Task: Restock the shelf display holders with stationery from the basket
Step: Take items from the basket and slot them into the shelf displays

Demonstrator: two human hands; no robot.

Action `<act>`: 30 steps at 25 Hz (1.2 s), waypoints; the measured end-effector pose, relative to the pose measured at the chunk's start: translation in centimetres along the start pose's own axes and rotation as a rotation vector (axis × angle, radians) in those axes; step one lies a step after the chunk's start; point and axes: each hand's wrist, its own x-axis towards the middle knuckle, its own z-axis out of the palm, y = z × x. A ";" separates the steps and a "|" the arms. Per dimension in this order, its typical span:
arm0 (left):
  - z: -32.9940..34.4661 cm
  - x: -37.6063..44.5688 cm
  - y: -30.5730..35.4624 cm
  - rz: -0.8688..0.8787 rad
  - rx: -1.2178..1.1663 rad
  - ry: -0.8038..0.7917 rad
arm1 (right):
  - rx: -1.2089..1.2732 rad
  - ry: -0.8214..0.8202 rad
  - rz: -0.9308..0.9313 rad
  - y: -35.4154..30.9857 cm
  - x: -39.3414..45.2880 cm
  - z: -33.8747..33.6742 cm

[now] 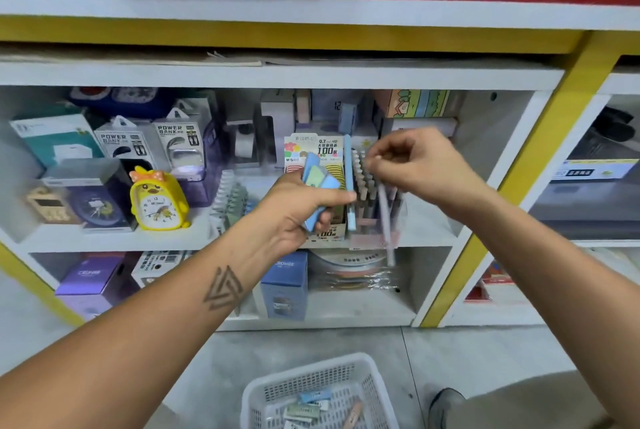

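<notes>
My left hand (298,210) grips a small stack of blue and green stationery packs (320,182) in front of the middle shelf. A light blue pen (349,182) stands upright at its fingertips. My right hand (415,165) pinches a pale lilac pen (386,217) by its top; the pen hangs down, blurred, over the pink pen display holder (370,200) filled with several capped pens. Beside that holder stands a lead-refill display box (313,148). The white basket (367,369) sits on the floor below with several small packs (311,404) inside.
The white shelf (277,76) holds a yellow chick alarm clock (157,200), power bank boxes (149,141), and other boxed goods. Boxes fill the lower shelf (284,283). A yellow post (502,186) divides off the right bay. My shoe (446,404) rests near the basket.
</notes>
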 end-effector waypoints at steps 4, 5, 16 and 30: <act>-0.3 0.7 0.7 0.056 -0.178 0.066 | 0.197 -0.072 0.104 0.1 0.7 1.9; -0.5 0.7 0.8 0.065 -0.189 0.077 | 0.260 -0.074 0.128 0.2 0.9 2.1; -1.0 0.3 1.1 0.220 -0.150 0.176 | 0.286 -0.212 0.171 0.0 0.9 3.9; -1.5 0.0 0.6 0.127 0.389 -0.032 | 0.220 -0.022 0.255 0.9 1.6 2.4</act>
